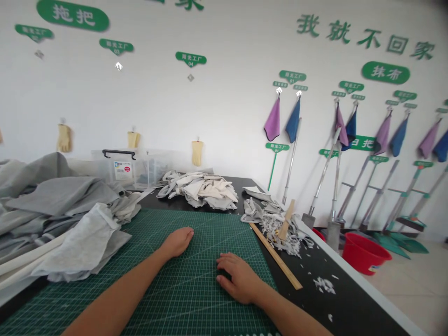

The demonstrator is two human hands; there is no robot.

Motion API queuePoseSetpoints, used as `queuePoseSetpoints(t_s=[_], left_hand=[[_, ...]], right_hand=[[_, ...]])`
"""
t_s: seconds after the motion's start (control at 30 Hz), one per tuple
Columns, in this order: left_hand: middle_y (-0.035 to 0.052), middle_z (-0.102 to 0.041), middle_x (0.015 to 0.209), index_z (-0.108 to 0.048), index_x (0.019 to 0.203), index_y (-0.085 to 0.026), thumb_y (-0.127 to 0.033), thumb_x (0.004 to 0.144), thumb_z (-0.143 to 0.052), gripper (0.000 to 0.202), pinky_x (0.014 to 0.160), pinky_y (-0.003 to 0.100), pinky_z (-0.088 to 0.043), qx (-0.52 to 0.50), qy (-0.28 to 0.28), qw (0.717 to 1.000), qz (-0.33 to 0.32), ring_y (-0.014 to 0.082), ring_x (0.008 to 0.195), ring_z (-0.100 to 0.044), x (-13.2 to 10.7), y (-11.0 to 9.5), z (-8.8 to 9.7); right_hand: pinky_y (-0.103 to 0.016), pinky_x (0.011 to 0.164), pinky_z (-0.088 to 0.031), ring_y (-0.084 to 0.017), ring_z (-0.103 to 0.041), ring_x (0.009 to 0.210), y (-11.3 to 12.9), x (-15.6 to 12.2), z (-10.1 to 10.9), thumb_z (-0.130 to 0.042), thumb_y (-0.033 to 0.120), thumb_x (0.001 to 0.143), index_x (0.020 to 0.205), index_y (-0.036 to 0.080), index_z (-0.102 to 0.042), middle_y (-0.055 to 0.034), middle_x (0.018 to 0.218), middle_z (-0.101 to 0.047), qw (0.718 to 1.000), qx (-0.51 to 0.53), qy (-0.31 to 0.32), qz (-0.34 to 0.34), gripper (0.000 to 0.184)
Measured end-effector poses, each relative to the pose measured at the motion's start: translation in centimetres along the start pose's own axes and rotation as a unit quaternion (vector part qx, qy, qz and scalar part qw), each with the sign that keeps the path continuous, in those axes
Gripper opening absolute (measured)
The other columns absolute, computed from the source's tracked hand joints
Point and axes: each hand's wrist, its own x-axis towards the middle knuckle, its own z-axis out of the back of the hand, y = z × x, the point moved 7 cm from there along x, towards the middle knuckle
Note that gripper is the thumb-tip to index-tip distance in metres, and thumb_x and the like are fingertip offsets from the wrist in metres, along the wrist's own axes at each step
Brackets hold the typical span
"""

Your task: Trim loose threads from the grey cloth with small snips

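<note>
On a green cutting mat (196, 298) marked with a fine grid, both hands are laid palm down, and nothing is held by either. The left hand (177, 242) is placed near the middle of the mat, with its fingers loosely drawn together. The right hand (238, 278) is set flat closer to the mat's right edge, its fingers slightly parted. The hands are kept apart, with a narrow stretch of mat left between them.

The mat is laid on a black bench (336, 308). Just beside the mat's right edge, a wooden ruler (276, 256) is lying at a slant, with its far end running into a heap of pale trimmed strips (290, 238). Small white scraps (324, 284) are scattered on the bench to the right of the ruler. Beyond the mat, a pile of off-white fabric pieces (198, 190) is heaped on the bench. Along the mat's left side, a large mass of gray fabric (52, 205) is bunched up, with a sheet of pale nonwoven material (80, 247) lying over its near edge and partly onto the mat. Behind the gray fabric, a clear plastic storage box (122, 168) is placed. Past the bench's right side, a red bucket (366, 252) is standing on the floor, and mops are leaned against the wall.
</note>
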Motion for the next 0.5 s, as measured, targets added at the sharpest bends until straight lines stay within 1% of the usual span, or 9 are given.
queuePoseSetpoints(t_s=[0.1,0.17,0.33,0.5], left_hand=[[0.0064,-0.065,0.097,-0.062,0.094,-0.021,-0.041,0.092,-0.028,0.039,0.084,0.032,-0.042,-0.004,0.006,1.000,0.005,0.0185,0.092,-0.060,-0.3,0.0,0.1],[0.0061,-0.066,0.097,-0.062,0.093,-0.021,-0.043,0.091,-0.028,0.041,0.085,0.032,-0.042,-0.005,0.011,1.000,0.005,0.0194,0.094,-0.059,-0.5,-0.1,0.1],[0.0068,-0.065,0.103,-0.063,0.097,-0.022,-0.043,0.090,-0.028,0.041,0.091,0.034,-0.039,-0.004,0.016,1.000,0.003,0.0212,0.102,-0.057,-0.9,-0.5,0.2],[0.0074,-0.065,0.106,-0.063,0.097,-0.022,-0.044,0.088,-0.033,0.039,0.093,0.034,-0.038,-0.003,0.018,1.000,-0.008,0.0221,0.105,-0.056,-1.0,-0.7,0.2]], right_hand=[[-0.037,0.101,-0.033,-0.021,-0.048,0.116,0.1,-0.1,0.2,-0.048,0.033,0.085,0.110,0.018,-0.057,-0.0077,0.121,-0.058,1.000,0.004,0.004,-0.005,0.031],[-0.038,0.100,-0.034,-0.021,-0.049,0.113,0.2,-0.3,0.3,-0.048,0.034,0.085,0.110,0.018,-0.057,-0.0075,0.121,-0.057,1.000,0.008,0.007,-0.006,0.031],[-0.040,0.103,-0.030,-0.022,-0.050,0.114,-0.3,-0.7,0.5,-0.047,0.036,0.086,0.110,0.018,-0.058,-0.0079,0.123,-0.057,1.000,0.005,0.017,-0.017,0.031],[-0.042,0.105,-0.027,-0.022,-0.047,0.118,-1.8,-0.5,0.6,-0.047,0.039,0.086,0.110,0.019,-0.058,-0.0091,0.126,-0.054,0.998,-0.025,0.017,-0.048,0.034]])
